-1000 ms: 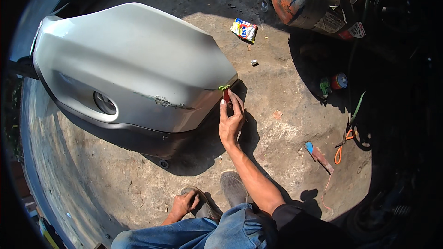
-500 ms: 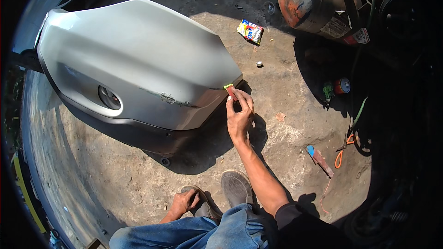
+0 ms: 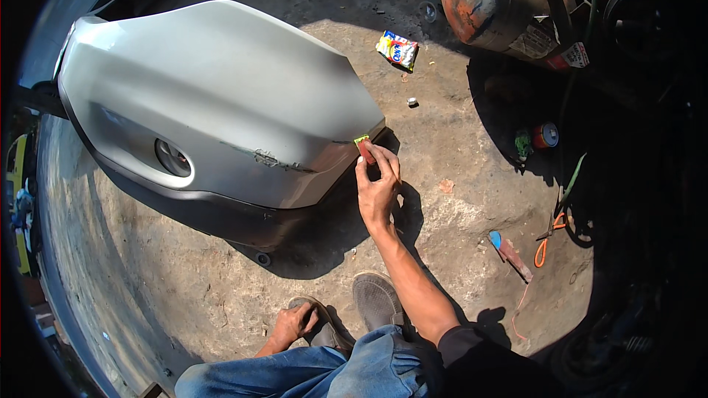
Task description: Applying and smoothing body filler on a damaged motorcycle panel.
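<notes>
A silver-grey car bumper (image 3: 243, 74), with a black lower edge, stands in front of me on the ground. Dark scrapes and a rough damaged patch (image 3: 267, 158) run along its side toward the corner. My right hand (image 3: 377, 184) pinches a small red putty spreader (image 3: 366, 150) between thumb and fingers. Yellow-green putty (image 3: 361, 138) lies along the spreader's edge, which is against the bumper's right corner. Low down by my knees, my left hand (image 3: 293, 324) rests on my shoe (image 3: 321, 333) with its fingers curled in; nothing shows in it.
A rusty tank (image 3: 494, 7) stands at the far right. A colourful packet (image 3: 398, 50), a white cap (image 3: 412, 102) and a red can (image 3: 545, 135) are on the ground. Near my right lie a blue-tipped scraper (image 3: 510, 256) and orange-handled scissors (image 3: 541, 252).
The red spreader has tilted slightly at the bumper's corner, its puttied edge now flatter to the surface. The view has shifted a little; my left hand stays put.
</notes>
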Demonstrator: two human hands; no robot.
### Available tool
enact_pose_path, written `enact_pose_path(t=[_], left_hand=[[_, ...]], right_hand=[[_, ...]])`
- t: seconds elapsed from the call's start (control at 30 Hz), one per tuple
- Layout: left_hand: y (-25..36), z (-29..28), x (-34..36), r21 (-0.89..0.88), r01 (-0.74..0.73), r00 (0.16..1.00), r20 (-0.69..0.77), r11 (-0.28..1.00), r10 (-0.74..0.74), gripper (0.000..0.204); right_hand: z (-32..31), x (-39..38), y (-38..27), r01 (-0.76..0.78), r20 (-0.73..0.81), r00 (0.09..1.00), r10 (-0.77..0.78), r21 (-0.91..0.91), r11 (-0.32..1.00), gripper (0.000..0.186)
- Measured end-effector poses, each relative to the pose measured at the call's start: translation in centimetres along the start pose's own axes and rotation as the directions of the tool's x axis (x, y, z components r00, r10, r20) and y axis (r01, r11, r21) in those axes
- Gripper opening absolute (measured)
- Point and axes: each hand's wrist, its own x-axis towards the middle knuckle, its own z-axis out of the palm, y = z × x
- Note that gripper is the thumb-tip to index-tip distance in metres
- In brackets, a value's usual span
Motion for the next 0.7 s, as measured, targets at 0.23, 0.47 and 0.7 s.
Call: enact_pose_path(t=[0.23,0.47,0.7], left_hand=[[-0.1,0.0,-0.1,0.011,0.008,1.000,0.012,1.000,-0.008,0.017],[-0.1,0.0,0.0,-0.011,0.002,1.000,0.010,1.000,-0.002,0.016],[0.2,-0.1,0.1,-0.009,-0.009,1.000,-0.002,1.000,0.009,0.017]], right_hand=[[0.3,-0.4,0.0,-0.034,0.014,0.999,0.033,0.044,0.998,0.031],[0.8,-0.9,0.5,-0.031,0.011,0.999,0.031,0.020,0.999,0.032],[0.4,-1.3,0.3,-0.069,0.034,0.997,0.069,0.015,0.997,0.032]])
